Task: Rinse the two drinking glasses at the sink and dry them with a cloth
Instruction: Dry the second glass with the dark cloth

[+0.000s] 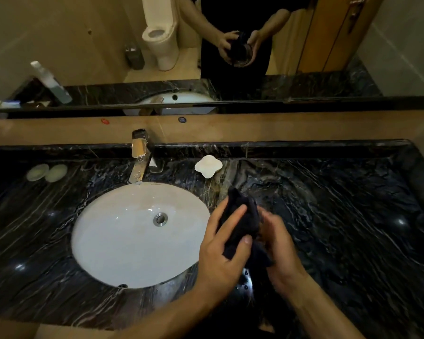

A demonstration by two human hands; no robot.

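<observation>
- Head view: both hands are raised over the black marble countertop (353,216), just right of the sink (123,241), and work together on one bundle.
- The left hand (220,253) grasps a dark cloth (242,221); its thumb lies across the front of the fabric and its fingers curl round the left side.
- The right hand (279,245) is curled against the right side of the same bundle. Its fingers are blurred and partly hidden by the cloth, so exactly what they clasp cannot be read directly here.
- The mirror (59,45) above the counter gives the other side: the reflected hands hold a clear drinking glass (241,51) between them, with the dark cloth stuffed into it. So the glass sits in the bundle, wrapped in cloth and gripped on both sides.
- Only this one glass can be made out; a second cannot be found in the view.
- The white oval basin of the sink is set into the counter, with a metal drain (160,219) near its middle.
- A chrome faucet (140,155) stands behind the basin, its spout angled down over the rim.
- A white flower-shaped soap dish (208,166) rests on the counter to the right of the faucet, well apart from the hands.
- Two pale round pieces (47,172) lie side by side at the far left of the counter.
- The mirror also shows a white toilet (162,37) and a wooden door (333,33).
</observation>
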